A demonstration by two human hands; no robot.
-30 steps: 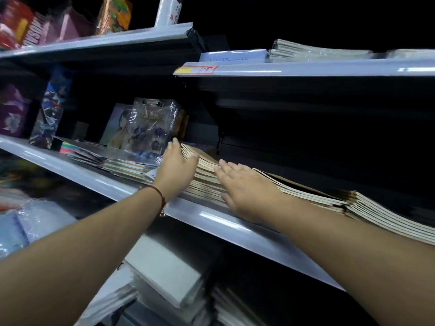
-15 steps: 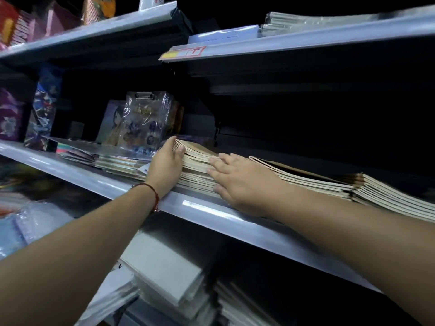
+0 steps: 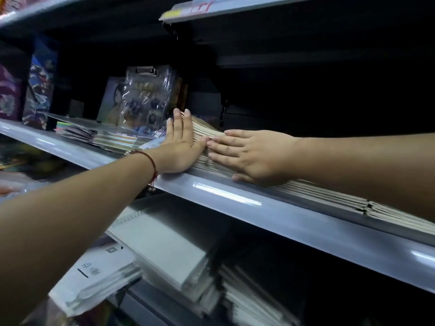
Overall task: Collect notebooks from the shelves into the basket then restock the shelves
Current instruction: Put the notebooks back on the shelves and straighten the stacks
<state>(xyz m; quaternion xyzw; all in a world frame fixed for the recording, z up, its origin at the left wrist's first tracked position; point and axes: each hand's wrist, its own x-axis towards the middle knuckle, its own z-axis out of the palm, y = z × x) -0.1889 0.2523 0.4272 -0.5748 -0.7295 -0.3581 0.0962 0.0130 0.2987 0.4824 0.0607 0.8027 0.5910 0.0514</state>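
Note:
A stack of thin brown-covered notebooks lies on the middle shelf. My left hand presses flat against the stack's left edge, fingers straight and pointing up. My right hand lies flat on top of the stack, fingers pointing left and nearly meeting the left thumb. More of the same notebooks run to the right under my right forearm. No basket is in view.
Left of the stack lie colourful notebooks, with a plastic-wrapped clipboard and boxes standing behind. An upper shelf edge with a price tag hangs overhead. White pads and notebooks fill the lower shelf.
My left hand has flattened against the stack's left side and my right hand has slid left on top. The notebooks look squared up. The camera has moved closer and lower.

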